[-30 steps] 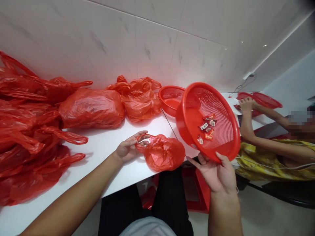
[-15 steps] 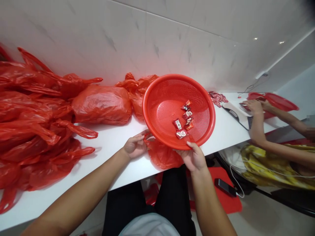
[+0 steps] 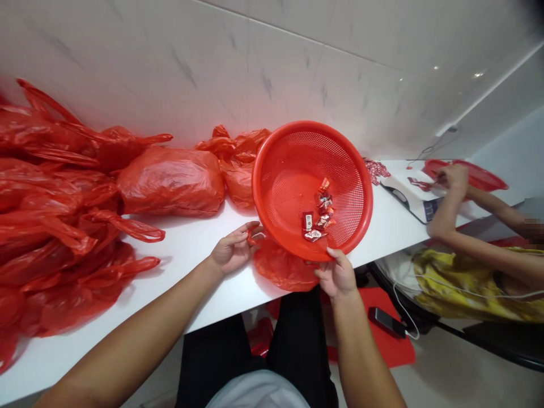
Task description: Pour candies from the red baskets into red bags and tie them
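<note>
A red plastic basket (image 3: pixel 266 153) tilts toward me over the table's front edge. Several small wrapped candies (image 3: pixel 323 219) lie in it, gathered at its lower right side. My right hand (image 3: pixel 338 276) grips the near rim, thumb on top; its other fingers are partly hidden underneath. Below the basket hangs a red plastic bag (image 3: pixel 284 269), its mouth mostly covered by the basket. My left hand (image 3: pixel 233 249) pinches a handle of this bag at its left side.
Filled red bags (image 3: pixel 170 181) crowd the white table (image 3: pixel 187 238) on the left and along the wall. At right, a co-worker's hands (image 3: pixel 454 178) are over a scale (image 3: pixel 419 198), near another red basket (image 3: pixel 488 175). A phone (image 3: pixel 386 323) rests on a red stool (image 3: pixel 397 354).
The basket has tipped slightly more, its far rim a little higher, and the candies have shifted inside it. Both my hands keep their holds. The co-worker's hands have moved.
</note>
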Available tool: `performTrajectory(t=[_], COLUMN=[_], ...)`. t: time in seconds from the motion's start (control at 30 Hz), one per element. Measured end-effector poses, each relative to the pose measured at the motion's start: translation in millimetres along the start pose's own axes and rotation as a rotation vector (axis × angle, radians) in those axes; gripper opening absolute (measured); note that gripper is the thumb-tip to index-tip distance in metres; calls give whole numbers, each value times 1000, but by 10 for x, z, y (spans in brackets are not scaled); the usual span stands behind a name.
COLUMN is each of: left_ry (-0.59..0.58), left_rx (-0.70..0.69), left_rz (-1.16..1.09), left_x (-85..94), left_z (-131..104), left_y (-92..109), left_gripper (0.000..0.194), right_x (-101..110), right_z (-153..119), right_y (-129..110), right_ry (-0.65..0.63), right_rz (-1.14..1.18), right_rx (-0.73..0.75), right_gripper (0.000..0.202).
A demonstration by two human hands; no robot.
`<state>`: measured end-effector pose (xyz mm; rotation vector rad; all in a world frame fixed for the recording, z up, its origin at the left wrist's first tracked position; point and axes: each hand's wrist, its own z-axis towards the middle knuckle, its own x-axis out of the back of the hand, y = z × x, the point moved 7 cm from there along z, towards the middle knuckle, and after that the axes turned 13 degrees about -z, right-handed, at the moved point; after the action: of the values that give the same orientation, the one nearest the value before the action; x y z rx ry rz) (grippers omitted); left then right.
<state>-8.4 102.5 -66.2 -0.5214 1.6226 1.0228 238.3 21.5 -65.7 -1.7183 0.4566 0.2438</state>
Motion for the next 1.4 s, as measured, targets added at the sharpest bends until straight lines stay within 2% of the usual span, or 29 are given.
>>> performTrajectory(t=[0.1, 0.2, 0.33, 0.57, 0.87, 1.0, 1.13, 1.2, 1.27, 1.33, 1.4], left_ry=[57, 85, 60, -1, -8, -23, -6, -12, -22, -27, -29], left_rx=[-93, -134, -94, -62, -57, -31, -43, -51, -54, -55, -55], left_rz=[-17, -30, 3, 44, 41, 44, 38, 32, 24, 18, 8], left_x=[43, 33, -35, -67, -66, -87, -116, -128, -132, -130, -131], left_z=[3, -16, -45, -45, -43, -47, -49, -49, -49, -48, -46], left_y=[120, 200, 196, 146, 168, 135, 131, 144, 159, 168, 165], left_gripper=[38, 37, 41, 48, 60, 57, 58, 61, 61, 60, 59], right_x=[235, 461, 533, 532, 644, 700, 658, 635, 659, 738, 849], right_z=[-51, -126, -220, -351, -313, -291, -282, -265, -260, -270, -231], right_y=[-88, -196, -260, -325, -164, -124, -136, -138, -180, -293, -466], right_ry=[156, 305, 265, 284, 359, 397, 471, 527, 628, 759, 823], right_rz=[-48, -165, -407, -693, -795, -785, -705, -602, -441, -286, -166], right_rx=[22, 145, 257, 344, 425, 410, 428, 427, 471, 567, 633], right_gripper=[23, 29, 42, 54, 51, 48, 47, 44, 32, 16, 13])
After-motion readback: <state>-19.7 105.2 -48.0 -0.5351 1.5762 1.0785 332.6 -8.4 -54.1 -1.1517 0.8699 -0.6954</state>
